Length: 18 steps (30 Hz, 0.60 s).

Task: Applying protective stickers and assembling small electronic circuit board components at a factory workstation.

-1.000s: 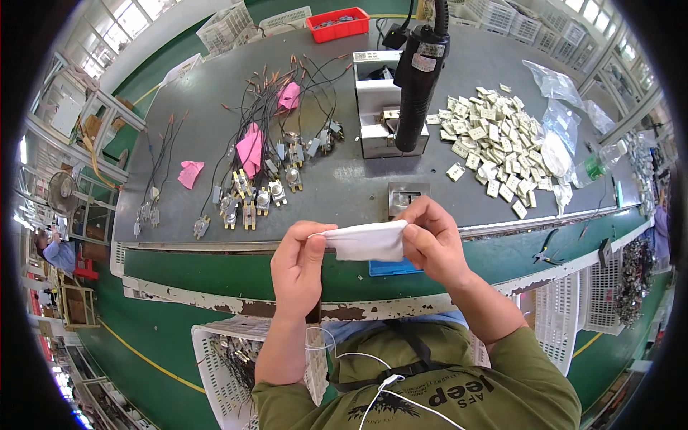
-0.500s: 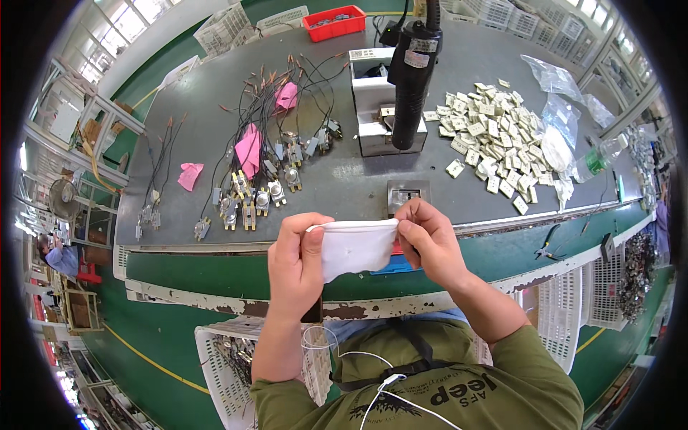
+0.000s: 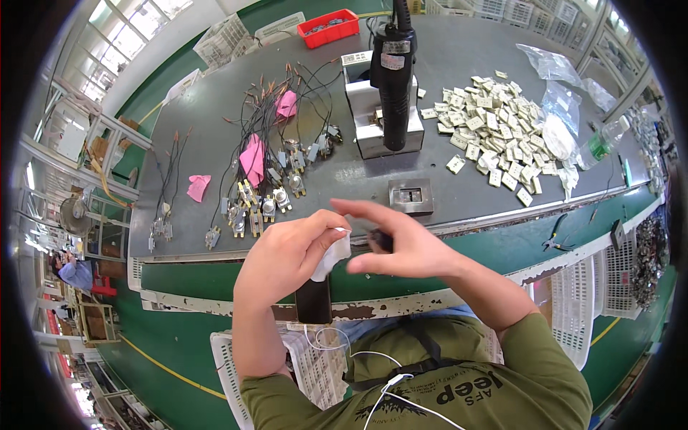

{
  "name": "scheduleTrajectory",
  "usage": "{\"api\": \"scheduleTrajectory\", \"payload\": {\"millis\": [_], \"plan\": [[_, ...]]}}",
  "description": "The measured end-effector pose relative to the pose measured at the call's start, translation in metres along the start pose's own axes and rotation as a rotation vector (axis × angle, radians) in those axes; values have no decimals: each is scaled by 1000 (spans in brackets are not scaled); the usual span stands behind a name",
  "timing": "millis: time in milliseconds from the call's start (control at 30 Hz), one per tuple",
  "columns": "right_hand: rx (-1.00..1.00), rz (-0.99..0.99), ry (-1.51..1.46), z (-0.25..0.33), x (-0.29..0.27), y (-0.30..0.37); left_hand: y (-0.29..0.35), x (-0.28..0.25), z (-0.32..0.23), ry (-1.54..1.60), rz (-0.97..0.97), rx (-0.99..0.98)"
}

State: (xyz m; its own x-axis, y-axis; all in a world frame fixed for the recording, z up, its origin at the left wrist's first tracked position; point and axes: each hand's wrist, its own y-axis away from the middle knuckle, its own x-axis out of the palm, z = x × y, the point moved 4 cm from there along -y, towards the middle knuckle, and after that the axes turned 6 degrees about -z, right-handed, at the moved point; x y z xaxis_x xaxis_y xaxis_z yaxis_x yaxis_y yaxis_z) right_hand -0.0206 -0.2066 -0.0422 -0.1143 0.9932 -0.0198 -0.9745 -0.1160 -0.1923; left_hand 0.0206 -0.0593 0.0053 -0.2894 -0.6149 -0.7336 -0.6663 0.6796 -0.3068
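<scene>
My left hand [image 3: 283, 251] is closed on a white cloth [image 3: 332, 259], pinched between thumb and fingers. The cloth hangs bunched below the fingertips. Just to its right is my right hand [image 3: 408, 247], thumb and forefinger spread wide and apart from the cloth. A small dark patch [image 3: 381, 241] shows beside its palm; I cannot make out what it is. Beyond this hand, near the table's front edge, sits a small metal block fixture [image 3: 423, 203] with a slot. A dark flat rectangular thing [image 3: 313, 302] stands at the lower ledge under my left hand.
Black electric screwdriver [image 3: 394, 93] hangs over a white-and-grey fixture [image 3: 365, 140]. Cream plastic pieces [image 3: 494, 129] are heaped at right, near plastic bags [image 3: 559, 107] and a bottle [image 3: 605, 143]. Wired parts [image 3: 269, 193] lie at left. Pliers [image 3: 555, 236] rest on the ledge; red bin [image 3: 328, 30] behind.
The cloth was stretched between both hands; now only my left hand holds it, bunched up. My right hand has let go and opened, moving slightly left.
</scene>
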Motion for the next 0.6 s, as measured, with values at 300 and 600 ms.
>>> {"api": "scheduleTrajectory", "payload": {"millis": [300, 600], "plan": [[204, -32, -79, -10, -12, -6, 12, -5, 27, 230, 143, -268], [286, -105, -156, -15, -19, 2, 31, 24, 43, 792, -315, -289]]}}
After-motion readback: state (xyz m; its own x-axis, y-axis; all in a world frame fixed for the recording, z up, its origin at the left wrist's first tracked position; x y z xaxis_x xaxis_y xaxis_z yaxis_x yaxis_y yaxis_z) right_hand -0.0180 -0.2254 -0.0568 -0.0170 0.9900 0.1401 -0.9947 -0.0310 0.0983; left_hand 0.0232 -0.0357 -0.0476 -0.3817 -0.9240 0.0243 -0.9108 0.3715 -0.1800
